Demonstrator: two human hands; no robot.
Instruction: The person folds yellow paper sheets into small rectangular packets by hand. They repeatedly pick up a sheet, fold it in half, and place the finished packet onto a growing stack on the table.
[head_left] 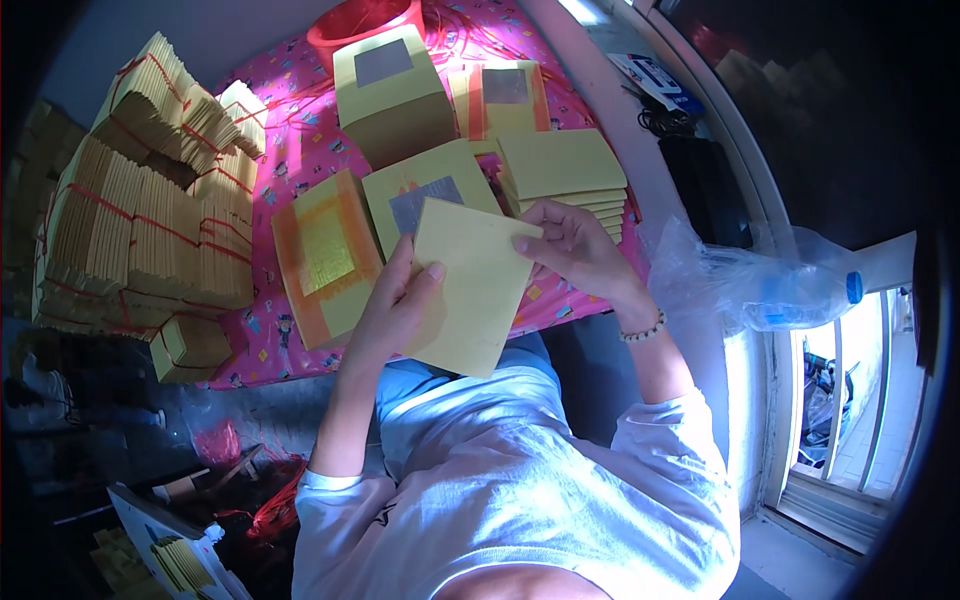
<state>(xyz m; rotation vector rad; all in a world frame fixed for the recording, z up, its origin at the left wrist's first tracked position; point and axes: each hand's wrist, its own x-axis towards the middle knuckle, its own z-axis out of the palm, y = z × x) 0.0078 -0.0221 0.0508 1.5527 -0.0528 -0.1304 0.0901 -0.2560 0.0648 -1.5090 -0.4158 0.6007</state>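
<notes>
Both of my hands hold a pale yellow paper (470, 285) up in front of my lap; whether it is one sheet or a thin stack I cannot tell. My left hand (405, 295) grips its left edge, thumb on top. At the upper right corner, my right hand (580, 245) pinches it between thumb and fingers. Just behind it lies a stack with a silver square (425, 200), partly covered by the held paper. To the left is paper with an orange border and gold square (325, 255). A pile of plain yellow paper (565, 165) sits beyond my right hand.
A pink patterned cloth (300, 165) covers the table. Tall bundles tied with red string (145, 230) line its left side. Farther back stand a silver-square stack (395, 95) and a red basin (350, 20). A bagged plastic bottle (800, 295) is at the right.
</notes>
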